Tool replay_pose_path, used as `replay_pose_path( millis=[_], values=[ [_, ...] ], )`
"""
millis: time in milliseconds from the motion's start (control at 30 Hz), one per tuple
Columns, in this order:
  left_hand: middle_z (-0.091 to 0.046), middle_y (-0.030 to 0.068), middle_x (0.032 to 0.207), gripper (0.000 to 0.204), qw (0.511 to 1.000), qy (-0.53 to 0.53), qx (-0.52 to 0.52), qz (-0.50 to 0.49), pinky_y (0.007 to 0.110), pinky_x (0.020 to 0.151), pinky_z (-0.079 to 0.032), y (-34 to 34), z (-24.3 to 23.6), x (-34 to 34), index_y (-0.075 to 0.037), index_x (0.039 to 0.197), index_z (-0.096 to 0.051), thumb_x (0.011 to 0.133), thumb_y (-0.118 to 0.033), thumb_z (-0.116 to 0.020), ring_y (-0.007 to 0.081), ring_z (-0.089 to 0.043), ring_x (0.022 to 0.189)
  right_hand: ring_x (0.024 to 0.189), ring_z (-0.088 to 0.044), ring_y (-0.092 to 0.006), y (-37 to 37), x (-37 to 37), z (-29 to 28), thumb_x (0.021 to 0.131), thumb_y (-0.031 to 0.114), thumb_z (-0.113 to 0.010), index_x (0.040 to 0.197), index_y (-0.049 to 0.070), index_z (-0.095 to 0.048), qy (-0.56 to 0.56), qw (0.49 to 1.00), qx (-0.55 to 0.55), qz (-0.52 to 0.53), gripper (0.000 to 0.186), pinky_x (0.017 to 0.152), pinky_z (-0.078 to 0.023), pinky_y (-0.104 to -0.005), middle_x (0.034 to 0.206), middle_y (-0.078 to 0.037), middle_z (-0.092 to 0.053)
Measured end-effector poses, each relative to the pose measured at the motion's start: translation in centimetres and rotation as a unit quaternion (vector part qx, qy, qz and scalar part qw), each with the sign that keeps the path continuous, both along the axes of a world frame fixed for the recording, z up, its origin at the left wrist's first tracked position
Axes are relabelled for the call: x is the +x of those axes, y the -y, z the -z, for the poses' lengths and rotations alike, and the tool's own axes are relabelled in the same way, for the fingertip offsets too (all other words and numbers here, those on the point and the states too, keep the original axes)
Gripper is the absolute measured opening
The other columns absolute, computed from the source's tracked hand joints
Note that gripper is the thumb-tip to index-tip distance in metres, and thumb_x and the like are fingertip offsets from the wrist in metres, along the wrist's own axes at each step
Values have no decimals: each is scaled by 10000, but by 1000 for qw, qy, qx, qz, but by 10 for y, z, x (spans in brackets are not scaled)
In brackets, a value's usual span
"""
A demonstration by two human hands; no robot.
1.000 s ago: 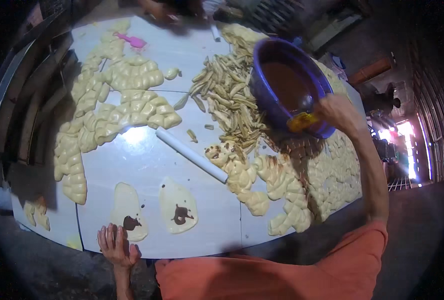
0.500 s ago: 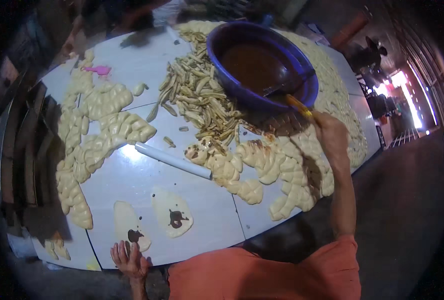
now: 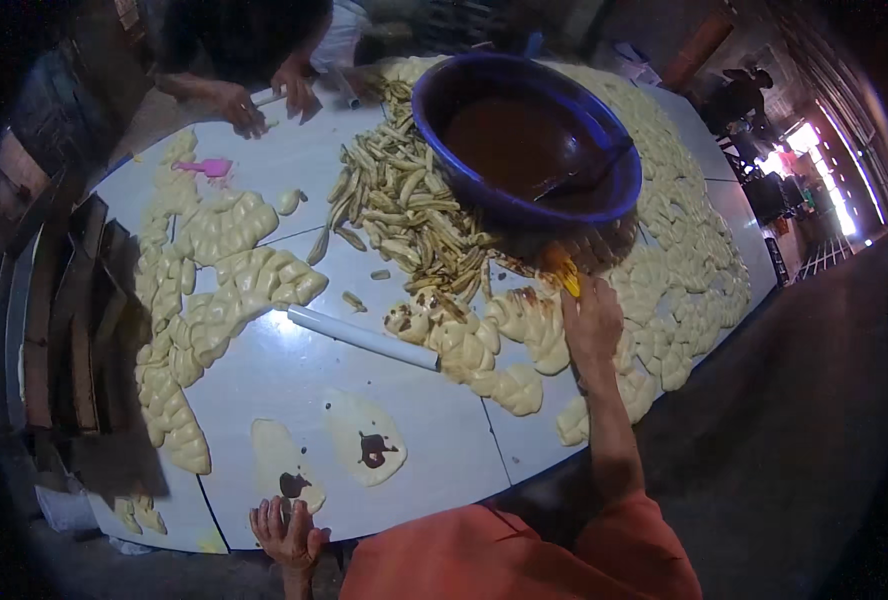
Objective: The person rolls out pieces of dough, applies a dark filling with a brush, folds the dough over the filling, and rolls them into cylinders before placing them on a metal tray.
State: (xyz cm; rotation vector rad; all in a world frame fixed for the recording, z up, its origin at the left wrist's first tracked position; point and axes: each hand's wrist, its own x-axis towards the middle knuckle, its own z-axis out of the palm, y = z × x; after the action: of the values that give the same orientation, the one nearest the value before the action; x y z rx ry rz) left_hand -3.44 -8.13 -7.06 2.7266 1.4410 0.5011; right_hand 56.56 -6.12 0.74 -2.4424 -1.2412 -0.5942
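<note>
My left hand (image 3: 286, 530) rests with fingers apart at the near table edge, touching or beside a thin dough oval (image 3: 277, 450) with a dark brown blob. A second oval (image 3: 349, 418) lies to its right. My right hand (image 3: 591, 322) grips a yellow tool (image 3: 561, 268) just below a purple tub (image 3: 464, 188) of brown liquid, over brown-stained dough. A dark utensil (image 3: 594, 165) sits in the tub. A white pipe (image 3: 354, 336) lies between the ovals and a heap of peeled banana-like pieces (image 3: 389, 205). Dough pieces cover much of the tiled table (image 3: 244, 390).
A co-worker's two hands (image 3: 242, 108) (image 3: 294, 85) are at the far edge, near a thin rod. A pink scoop (image 3: 214, 166) lies below them. Stacked dark trays (image 3: 54, 320) stand at the left, dough (image 3: 684, 300) spreads right, and a bright doorway (image 3: 829, 190) is beyond.
My right hand has moved down and left, bringing the yellow tool out of the tub to the dough below it. The co-worker's hands have come further onto the far side of the table.
</note>
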Motion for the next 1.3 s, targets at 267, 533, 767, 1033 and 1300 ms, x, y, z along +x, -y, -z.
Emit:
replay_pose_path(
  millis=[267, 533, 767, 1033, 1300],
  values=[
    [-549, 196, 1426, 571, 999, 9, -29, -31, 667, 1155, -306, 3, 1, 5, -107, 1372, -637, 1022, -528, -473, 430, -480, 1360, 988, -601, -330, -56, 35, 17, 900, 238, -687, 1064, 75, -731, -30, 987, -149, -45, 235, 863, -450, -487, 1008, -135, -651],
    [-550, 200, 1445, 575, 999, 16, -17, -44, 657, 1142, -328, 3, 5, 3, -111, 1385, -635, 993, -507, -491, 455, -476, 1362, 949, -621, -381, -34, 33, 18, 899, 214, -734, 1019, 20, -710, -120, 979, -33, -160, 230, 843, -482, -467, 975, -177, -668],
    [-548, 198, 1443, 573, 999, 10, -8, -46, 667, 1136, -324, 5, 4, 1, -126, 1421, -605, 990, -485, -493, 461, -470, 1362, 1016, -637, -378, -12, 42, -5, 934, 226, -686, 1174, 9, -690, -91, 996, -12, -6, 324, 879, -506, -484, 1084, -208, -674],
    [-556, 206, 1423, 551, 999, 21, -23, -44, 659, 1127, -336, 2, 3, 6, -103, 1378, -634, 983, -463, -499, 470, -482, 1344, 1011, -674, -406, -75, 27, 14, 914, 260, -674, 1143, 18, -710, -159, 958, -167, -172, 335, 875, -530, -497, 1065, -227, -713],
    [-556, 200, 1431, 545, 998, 33, 11, -60, 648, 1130, -348, 1, 2, 13, -82, 1370, -626, 965, -427, -507, 469, -476, 1354, 768, -722, -302, -77, 30, -9, 823, 279, -724, 1083, -22, -740, -417, 886, -116, -164, 398, 744, -542, -401, 902, -201, -745]
  ],
)
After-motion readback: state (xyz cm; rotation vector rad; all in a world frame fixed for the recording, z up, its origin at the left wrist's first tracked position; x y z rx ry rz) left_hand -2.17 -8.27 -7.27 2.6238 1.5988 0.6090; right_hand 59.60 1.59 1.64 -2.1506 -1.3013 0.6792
